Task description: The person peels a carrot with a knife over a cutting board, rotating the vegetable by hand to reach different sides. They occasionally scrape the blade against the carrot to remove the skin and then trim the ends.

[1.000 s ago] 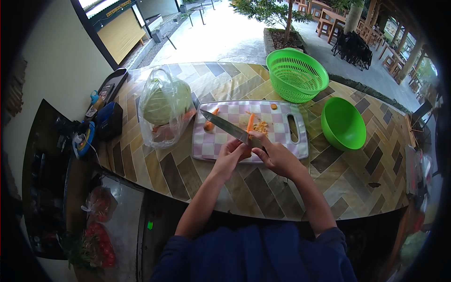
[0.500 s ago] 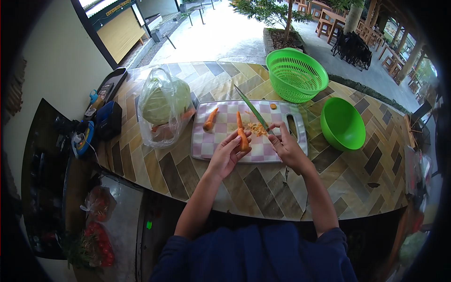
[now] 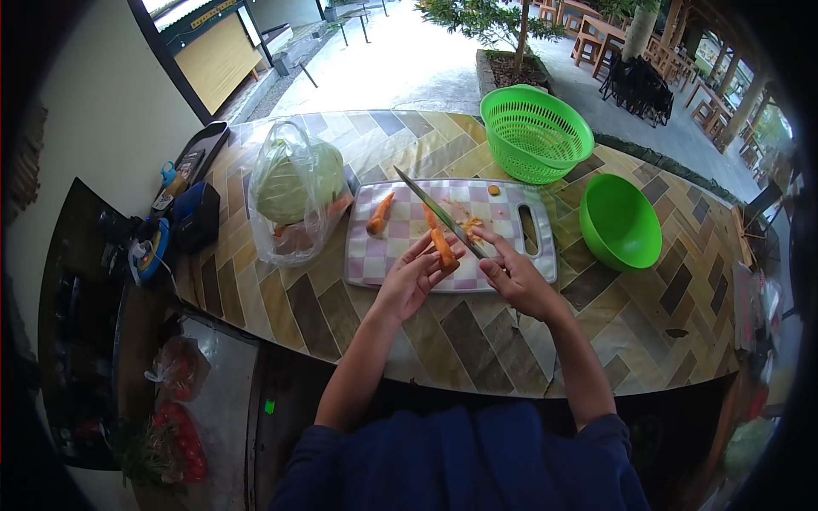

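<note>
Over the front of a pink-and-white checked cutting board, my left hand is closed on a carrot, its narrow end pointing away from me. My right hand grips a knife by its handle, which the fingers mostly cover. The blade slants up and to the left, lying across or just above the carrot; whether it touches cannot be seen. A second carrot rests on the left part of the board. Orange peelings lie behind the knife, and a small carrot piece sits near the far edge.
A clear plastic bag with a cabbage and carrots stands left of the board. A green colander and a green bowl are on the right. Black items sit at the table's left edge.
The knife has swung left and closer, from beside the carrot to across it. My right hand has come slightly lower, and the carrot has tilted a little.
</note>
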Demonstrator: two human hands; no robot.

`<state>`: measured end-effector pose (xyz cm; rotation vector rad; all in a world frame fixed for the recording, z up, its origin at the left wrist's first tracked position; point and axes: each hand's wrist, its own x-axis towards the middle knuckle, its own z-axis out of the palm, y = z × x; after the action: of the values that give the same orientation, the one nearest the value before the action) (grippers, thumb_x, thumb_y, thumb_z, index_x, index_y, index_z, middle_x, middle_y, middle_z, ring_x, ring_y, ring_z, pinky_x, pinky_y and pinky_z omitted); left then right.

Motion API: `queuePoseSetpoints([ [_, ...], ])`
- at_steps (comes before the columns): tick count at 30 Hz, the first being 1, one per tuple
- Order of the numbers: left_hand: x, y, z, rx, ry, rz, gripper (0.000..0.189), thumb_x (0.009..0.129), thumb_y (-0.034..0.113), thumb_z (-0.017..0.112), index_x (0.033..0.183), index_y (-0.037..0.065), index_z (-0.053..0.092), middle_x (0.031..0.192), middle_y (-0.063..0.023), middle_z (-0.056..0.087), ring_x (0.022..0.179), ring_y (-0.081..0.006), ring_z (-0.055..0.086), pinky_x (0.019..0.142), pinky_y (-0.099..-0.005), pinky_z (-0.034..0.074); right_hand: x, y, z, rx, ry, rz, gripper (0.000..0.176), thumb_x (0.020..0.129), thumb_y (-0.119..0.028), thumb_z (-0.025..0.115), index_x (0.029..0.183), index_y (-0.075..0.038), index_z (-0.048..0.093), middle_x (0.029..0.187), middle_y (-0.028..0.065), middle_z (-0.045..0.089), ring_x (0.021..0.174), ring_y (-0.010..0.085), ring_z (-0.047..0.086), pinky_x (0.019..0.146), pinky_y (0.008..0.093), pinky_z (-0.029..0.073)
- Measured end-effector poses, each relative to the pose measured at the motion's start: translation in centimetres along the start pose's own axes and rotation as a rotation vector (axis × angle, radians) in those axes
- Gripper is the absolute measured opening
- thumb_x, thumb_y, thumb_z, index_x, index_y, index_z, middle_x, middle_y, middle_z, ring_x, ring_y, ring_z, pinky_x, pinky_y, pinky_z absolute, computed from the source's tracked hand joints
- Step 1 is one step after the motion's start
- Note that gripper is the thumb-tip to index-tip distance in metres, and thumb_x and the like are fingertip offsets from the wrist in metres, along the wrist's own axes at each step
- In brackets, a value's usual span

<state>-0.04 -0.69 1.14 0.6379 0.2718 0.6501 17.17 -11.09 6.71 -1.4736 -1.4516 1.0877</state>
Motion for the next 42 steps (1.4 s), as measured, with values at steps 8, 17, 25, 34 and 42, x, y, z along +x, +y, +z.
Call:
queuePoseSetpoints([
  [8,0.2,-0.3,-1.4,-0.016,0.127,0.006,0.038,0.086,0.009,0.054,0.121,0.001,0.041,0.113,-0.0081,0.054,0.097,-0.0171,0.058,0.081,-0.0274,0.051,-0.4,0.1,0.7,-0.007,-0.089,-0.126,0.050,0.091,-0.026,0.046,0.135,-0.010,0.027,0.068,-0.0001,0.047,0.062,0.0069,0.039,0.062,0.0222,0.036],
  [17,0.2,-0.3,-0.7,0.108,0.218,0.041,0.032,0.085,0.018,0.058,0.112,0.003,0.049,0.096,-0.0002,0.057,0.078,-0.0042,0.058,0.060,-0.0152,0.050,-0.3,-0.7,1.2,-0.217,-0.170,-0.101,0.048,0.089,-0.027,0.048,0.131,-0.014,0.030,0.073,0.0168,0.058,0.065,0.0292,0.058,0.068,0.0357,0.041],
  [25,0.0,-0.1,-0.3,0.171,0.274,0.065,0.030,0.083,0.019,0.061,0.108,0.004,0.053,0.093,0.0018,0.057,0.074,-0.0019,0.057,0.056,-0.0136,0.047,-0.1,-0.1,1.6,-0.337,-0.107,-0.193,0.047,0.089,-0.029,0.047,0.131,-0.017,0.029,0.062,0.0168,0.055,0.060,0.0347,0.054,0.059,0.0409,0.039],
  [34,0.0,-0.4,-1.0,0.170,0.295,0.054,0.029,0.081,0.017,0.063,0.106,0.005,0.055,0.094,0.0001,0.060,0.077,-0.0057,0.060,0.060,-0.0180,0.049,0.0,-0.3,1.8,-0.384,-0.103,-0.161,0.042,0.090,-0.031,0.045,0.127,-0.019,0.031,0.063,0.0201,0.055,0.061,0.0382,0.055,0.060,0.0440,0.039],
  [42,0.0,-0.7,-1.3,0.176,0.254,0.067,0.028,0.081,0.015,0.062,0.106,0.003,0.055,0.096,-0.0024,0.061,0.079,-0.0080,0.061,0.061,-0.0190,0.051,0.1,-0.4,1.7,-0.347,-0.127,-0.131,0.037,0.090,-0.030,0.045,0.121,-0.016,0.032,0.059,0.0191,0.053,0.060,0.0389,0.055,0.058,0.0441,0.038],
])
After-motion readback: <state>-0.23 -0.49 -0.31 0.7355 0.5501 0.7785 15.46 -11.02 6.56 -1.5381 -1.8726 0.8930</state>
